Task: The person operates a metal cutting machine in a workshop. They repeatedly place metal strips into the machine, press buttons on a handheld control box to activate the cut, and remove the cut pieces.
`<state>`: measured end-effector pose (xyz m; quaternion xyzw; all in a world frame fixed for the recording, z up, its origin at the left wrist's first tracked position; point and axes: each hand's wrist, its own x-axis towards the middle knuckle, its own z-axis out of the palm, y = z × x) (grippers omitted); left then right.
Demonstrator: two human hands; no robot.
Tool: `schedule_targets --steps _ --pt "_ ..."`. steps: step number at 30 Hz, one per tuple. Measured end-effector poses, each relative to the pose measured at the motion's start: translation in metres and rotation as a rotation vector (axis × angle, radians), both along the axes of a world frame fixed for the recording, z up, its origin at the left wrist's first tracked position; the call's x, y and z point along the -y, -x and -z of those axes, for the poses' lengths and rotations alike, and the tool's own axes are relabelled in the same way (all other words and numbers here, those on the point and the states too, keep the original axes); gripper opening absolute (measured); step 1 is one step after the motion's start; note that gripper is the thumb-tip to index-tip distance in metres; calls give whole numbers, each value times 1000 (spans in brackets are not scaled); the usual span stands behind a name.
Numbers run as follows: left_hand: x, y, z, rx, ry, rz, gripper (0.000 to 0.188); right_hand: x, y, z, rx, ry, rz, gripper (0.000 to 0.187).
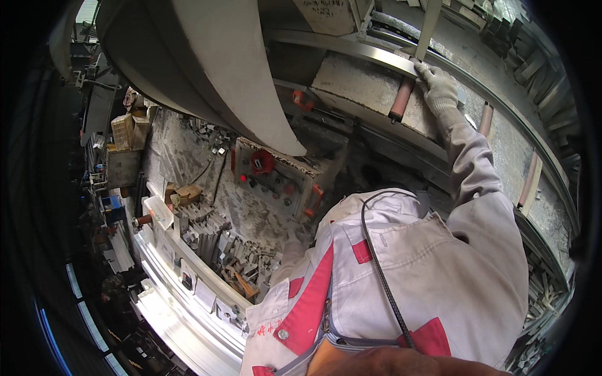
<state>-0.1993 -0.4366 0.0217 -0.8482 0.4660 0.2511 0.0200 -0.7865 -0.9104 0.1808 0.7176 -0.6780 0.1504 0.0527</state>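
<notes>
My right hand (438,89), in a pale knitted glove, reaches to the upper right. Its fingers close over the end of a silver metal bar (370,54) that runs left behind a big pale machine hood (241,81). A reddish roller (402,99) lies just below the hand. My left hand (297,234) is low in the middle, below a control box (271,192) with a red button and several knobs. It is dim there and partly behind my jacket, so its fingers cannot be made out.
More rollers (486,119) cross the dusty bench on the right, beside a long curved rail (514,116). Metal offcuts (251,266) pile up at the lower left. Long bright profiles (182,326) lie beyond them. Cardboard boxes (123,131) stand at the far left.
</notes>
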Motion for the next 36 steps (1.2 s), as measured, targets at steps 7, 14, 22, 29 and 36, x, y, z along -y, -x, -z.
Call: schedule_targets --steps 7,14,22,29,36 --pt "-45 -21 47 -20 -194 49 88 -39 34 -12 -27 -105 89 47" --pt "-32 1 66 -616 38 -844 55 -77 82 -9 -155 -112 151 58" --pt "-36 24 41 -704 211 -1046 33 -85 77 -27 -76 -66 197 71" --pt "-61 35 49 -779 313 -1163 33 -106 34 -25 -99 -8 118 62" --pt "-109 51 63 -678 262 -1094 33 -126 7 -9 -99 24 63 50"
